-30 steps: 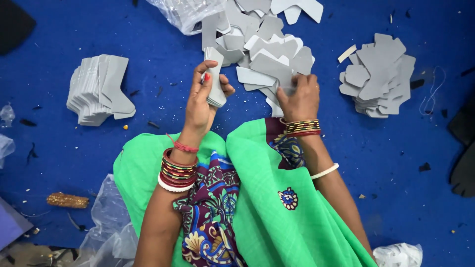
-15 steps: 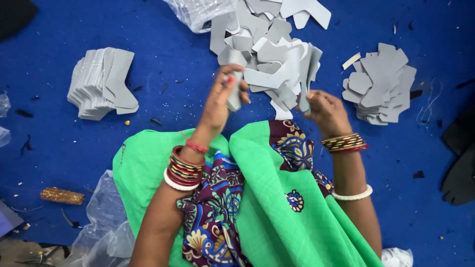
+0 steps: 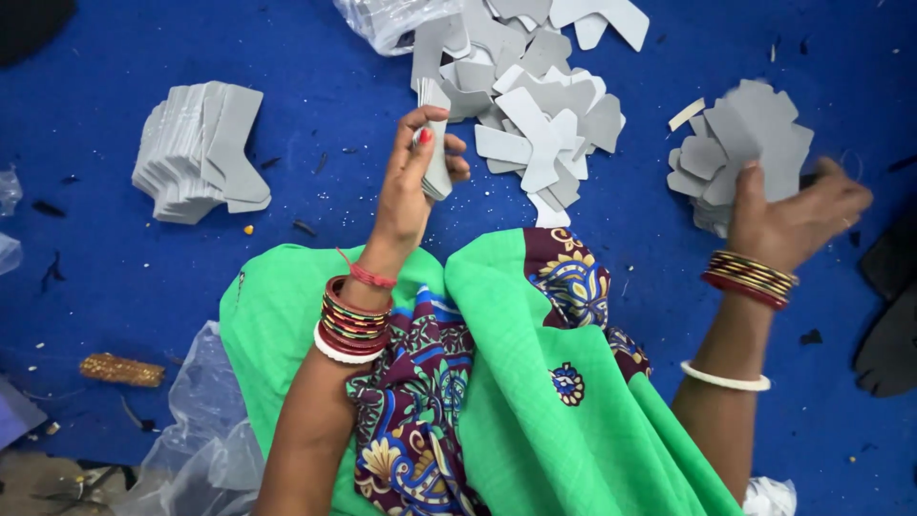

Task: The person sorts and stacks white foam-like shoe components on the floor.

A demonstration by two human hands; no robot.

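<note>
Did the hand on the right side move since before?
Yes. The right hand went rightward, away from the loose middle pile of grey pieces, and now rests on the right-hand grey stack.

**Blue floor covering, littered at the edges**

The whole frame looks straight down on a floor laid with a deep blue, felt-like covering point(image 3: 315, 105), evenly lit with only soft shadows. Small specks and dark scraps dot it, thickest along the left side and the upper right. At the upper left corner a dark shape point(image 3: 29, 19) cuts into the frame. Crumpled clear plastic point(image 3: 191, 449) lies at the lower left, with a small golden-brown object point(image 3: 121, 370) just beside it on the blue. At the lower left corner the covering ends and a dull, dirty surface point(image 3: 38, 483) shows. Black shapes point(image 3: 888, 334) sit at the right edge.
</note>
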